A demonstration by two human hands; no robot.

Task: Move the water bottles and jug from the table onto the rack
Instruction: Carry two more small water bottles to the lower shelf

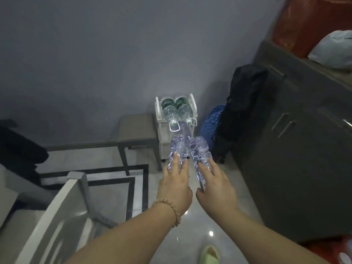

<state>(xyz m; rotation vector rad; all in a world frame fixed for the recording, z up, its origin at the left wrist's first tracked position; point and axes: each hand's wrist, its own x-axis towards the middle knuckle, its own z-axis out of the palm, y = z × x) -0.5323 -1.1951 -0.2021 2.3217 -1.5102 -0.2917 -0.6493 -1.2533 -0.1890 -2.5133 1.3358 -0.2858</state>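
I hold two clear ribbed water bottles out in front of me. My left hand [174,184] grips the left bottle [179,145]. My right hand [215,187] grips the right bottle [200,151]. Both bottles point away from me toward a small white rack [192,101] that stands on the floor against the grey wall. Two green-labelled bottles [168,109] [183,108] lie side by side on the rack's top tier, caps toward me. The held bottles hide the rack's lower tiers. No jug is in view.
A grey side table [137,130] stands left of the rack. A black bag [242,111] and a blue spotted bag [211,122] lean right of the rack, beside a dark cabinet [297,141]. A white chair back [62,206] is at lower left.
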